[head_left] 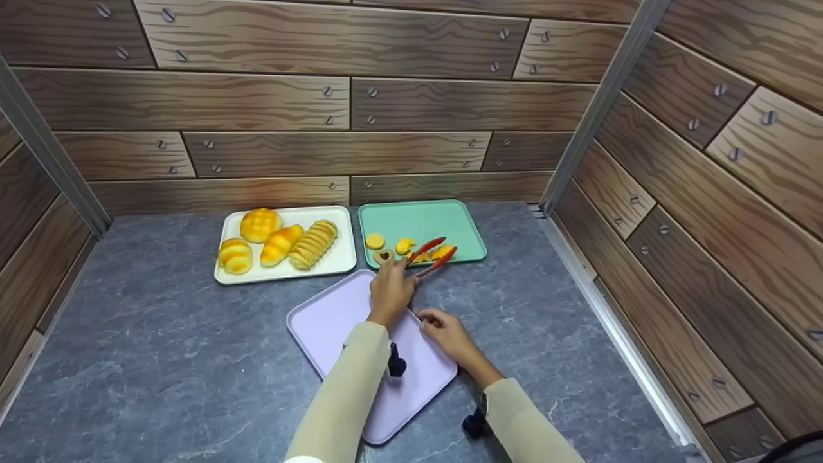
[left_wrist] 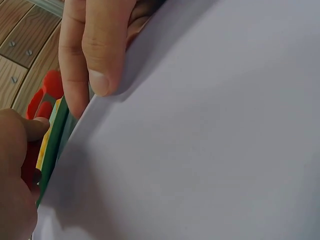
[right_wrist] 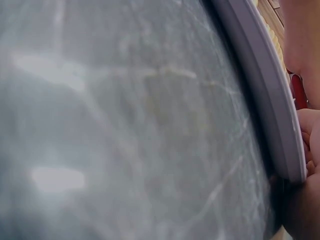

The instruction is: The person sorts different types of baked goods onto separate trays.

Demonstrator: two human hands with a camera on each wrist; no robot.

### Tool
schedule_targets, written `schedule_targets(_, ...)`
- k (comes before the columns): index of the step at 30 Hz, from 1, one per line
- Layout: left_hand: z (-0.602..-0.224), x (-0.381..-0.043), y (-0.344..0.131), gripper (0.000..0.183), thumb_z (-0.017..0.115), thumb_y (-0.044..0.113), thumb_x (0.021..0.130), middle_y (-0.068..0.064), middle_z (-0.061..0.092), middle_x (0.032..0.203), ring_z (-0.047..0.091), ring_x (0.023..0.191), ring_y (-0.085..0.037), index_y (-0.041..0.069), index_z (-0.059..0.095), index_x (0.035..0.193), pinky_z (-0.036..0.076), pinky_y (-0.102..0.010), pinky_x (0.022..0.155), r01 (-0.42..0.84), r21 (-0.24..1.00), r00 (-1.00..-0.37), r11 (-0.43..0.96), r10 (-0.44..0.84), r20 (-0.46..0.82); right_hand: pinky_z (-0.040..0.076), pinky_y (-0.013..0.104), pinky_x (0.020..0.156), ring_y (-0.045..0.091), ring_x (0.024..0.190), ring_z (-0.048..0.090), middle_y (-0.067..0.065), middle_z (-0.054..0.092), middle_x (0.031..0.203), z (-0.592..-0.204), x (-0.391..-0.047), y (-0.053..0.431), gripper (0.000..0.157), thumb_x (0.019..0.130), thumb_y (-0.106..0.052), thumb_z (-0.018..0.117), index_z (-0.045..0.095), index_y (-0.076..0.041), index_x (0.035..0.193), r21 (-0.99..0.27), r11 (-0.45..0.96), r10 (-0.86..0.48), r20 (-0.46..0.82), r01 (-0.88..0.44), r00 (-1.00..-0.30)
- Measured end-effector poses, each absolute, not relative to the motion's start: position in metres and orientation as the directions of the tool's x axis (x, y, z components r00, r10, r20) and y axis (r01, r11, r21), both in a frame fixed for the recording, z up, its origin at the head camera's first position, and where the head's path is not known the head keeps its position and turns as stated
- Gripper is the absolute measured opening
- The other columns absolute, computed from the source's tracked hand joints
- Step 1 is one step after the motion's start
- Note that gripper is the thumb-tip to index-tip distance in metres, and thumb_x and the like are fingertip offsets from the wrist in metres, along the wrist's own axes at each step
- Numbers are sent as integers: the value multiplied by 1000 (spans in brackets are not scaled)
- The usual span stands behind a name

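Observation:
My left hand point(head_left: 389, 292) holds red-tipped tongs point(head_left: 443, 258) over the front edge of a mint-green tray point(head_left: 418, 215). The tongs' arms are spread around small yellow-orange pieces point(head_left: 421, 256). Beside these lie a yellow crescent piece point(head_left: 404, 245), a round yellow cookie point(head_left: 375, 241) and a cookie with a dark heart point(head_left: 384, 256). My right hand point(head_left: 450, 334) pinches the right rim of a lilac tray point(head_left: 347, 308), its thumb point(left_wrist: 102, 75) on top in the left wrist view. The left forearm crosses above this tray. In the right wrist view, the lilac rim point(right_wrist: 272, 95) shows above the tabletop.
A white tray point(head_left: 347, 247) at the back left carries a scored bun point(head_left: 260, 225), a striped roll point(head_left: 235, 256), a long bread point(head_left: 281, 245) and a ridged loaf point(head_left: 314, 245). Wood-patterned walls point(head_left: 270, 103) enclose the grey marbled tabletop point(head_left: 161, 360) at back and sides.

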State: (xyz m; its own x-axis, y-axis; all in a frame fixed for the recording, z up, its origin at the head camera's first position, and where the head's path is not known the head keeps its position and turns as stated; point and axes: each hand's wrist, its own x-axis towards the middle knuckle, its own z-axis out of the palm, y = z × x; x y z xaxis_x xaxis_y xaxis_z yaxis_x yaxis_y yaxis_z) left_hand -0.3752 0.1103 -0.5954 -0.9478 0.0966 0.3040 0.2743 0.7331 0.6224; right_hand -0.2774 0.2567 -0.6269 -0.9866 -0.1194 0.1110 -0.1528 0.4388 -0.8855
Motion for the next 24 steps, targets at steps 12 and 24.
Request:
schedule_targets(12, -584, -363, 96, 62, 80, 28, 86, -12, 64, 128, 61, 117, -29, 11, 59, 142, 51, -52, 90, 217, 737, -962, 640, 11, 274, 46, 24, 78, 14, 87, 58, 16, 69, 100, -630, -278, 251, 24, 95, -6, 64, 71, 0, 117, -891, 426, -110, 120, -156, -987)
schedule_targets(24, -564, -302, 46, 79, 87, 28, 76, -14, 58, 135, 55, 124, -33, 11, 54, 146, 49, -54, 93, 152, 837, -960, 526, -121, 251, 48, 31, 83, 15, 90, 59, 9, 69, 101, -626, -278, 256, 24, 96, -11, 64, 71, -7, 119, -874, 472, -101, 76, -115, -992)
